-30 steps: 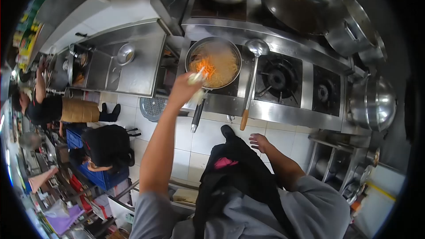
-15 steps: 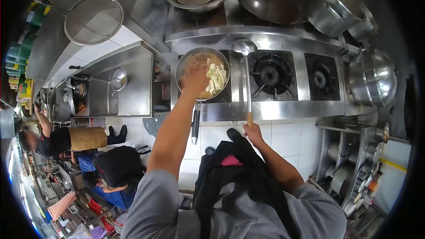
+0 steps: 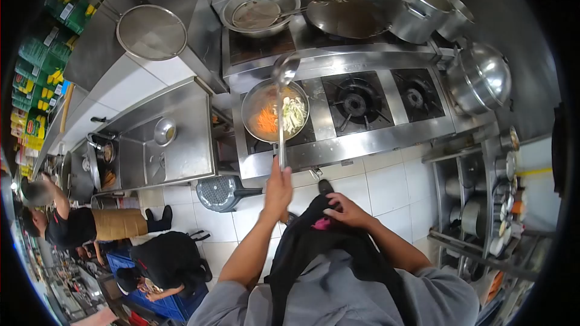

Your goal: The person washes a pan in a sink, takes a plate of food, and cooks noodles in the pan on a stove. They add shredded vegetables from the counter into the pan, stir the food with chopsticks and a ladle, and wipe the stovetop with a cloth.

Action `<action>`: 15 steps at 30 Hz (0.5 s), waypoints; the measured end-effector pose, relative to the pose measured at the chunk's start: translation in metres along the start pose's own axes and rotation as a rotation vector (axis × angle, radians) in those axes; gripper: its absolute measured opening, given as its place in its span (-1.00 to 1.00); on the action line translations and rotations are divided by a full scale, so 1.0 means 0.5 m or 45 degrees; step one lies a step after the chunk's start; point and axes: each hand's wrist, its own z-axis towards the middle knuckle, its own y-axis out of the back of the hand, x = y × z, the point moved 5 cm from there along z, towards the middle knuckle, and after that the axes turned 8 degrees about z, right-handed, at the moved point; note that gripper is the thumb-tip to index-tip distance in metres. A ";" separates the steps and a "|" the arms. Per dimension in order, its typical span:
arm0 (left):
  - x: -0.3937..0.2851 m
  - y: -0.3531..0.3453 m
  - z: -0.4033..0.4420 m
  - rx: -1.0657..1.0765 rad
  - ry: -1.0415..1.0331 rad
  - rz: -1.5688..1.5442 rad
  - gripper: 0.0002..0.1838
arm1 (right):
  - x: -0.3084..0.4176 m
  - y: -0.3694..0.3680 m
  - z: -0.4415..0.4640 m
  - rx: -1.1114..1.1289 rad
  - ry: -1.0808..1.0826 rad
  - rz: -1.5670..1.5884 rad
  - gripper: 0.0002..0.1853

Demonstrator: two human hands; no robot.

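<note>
My left hand (image 3: 278,192) is closed round the handle of a long metal ladle (image 3: 281,136), whose bowl hangs past the far rim of the pan. Beneath the ladle, the round pan (image 3: 244,111) on the stove holds orange carrot strips (image 3: 266,119) on the left and pale chopped cabbage (image 3: 294,115) on the right. The pan's handle is mostly hidden by my left hand and the ladle. My right hand (image 3: 348,210) is in front of my black apron, fingers loosely bent and apart, holding nothing visible, near a pink cloth (image 3: 323,223).
Two burners (image 3: 354,104) lie right of the pan. Behind are a wok (image 3: 341,18), a metal bowl with a strainer (image 3: 232,6) and tall pots (image 3: 417,9). A sink (image 3: 142,145) and a grey stool (image 3: 217,193) stand left. Two people (image 3: 169,262) (image 3: 75,226) are at lower left.
My left hand has left the food in the pan and taken the ladle. My right hand has let go of it and drawn back. Cabbage has been added beside the carrots.
</note>
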 end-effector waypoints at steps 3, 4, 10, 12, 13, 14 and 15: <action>0.110 0.037 -0.056 0.083 0.013 0.119 -0.46 | -0.164 0.047 -0.059 -0.229 -0.197 -0.060 -0.32; 0.137 0.039 -0.069 0.101 0.015 0.146 -0.46 | -0.248 0.062 -0.081 -0.272 -0.241 -0.125 -0.36; 0.227 0.049 -0.047 0.057 0.041 0.503 -0.42 | -0.582 0.100 -0.267 -0.499 -1.122 0.416 -0.49; 0.230 0.047 -0.042 -0.032 -0.030 0.542 -0.47 | -0.849 0.122 -0.278 -0.250 -1.052 0.053 -0.53; 0.205 0.041 -0.044 0.097 0.056 0.512 -0.43 | -1.051 0.140 -0.283 -0.242 -1.067 -0.466 -0.51; 0.200 0.031 -0.034 0.090 -0.136 0.562 -0.45 | -0.941 0.135 -0.282 0.019 -0.497 -0.851 -0.54; 0.197 0.013 -0.018 0.114 -0.234 0.574 -0.45 | -0.938 0.161 -0.287 -0.203 -0.754 -0.620 -0.55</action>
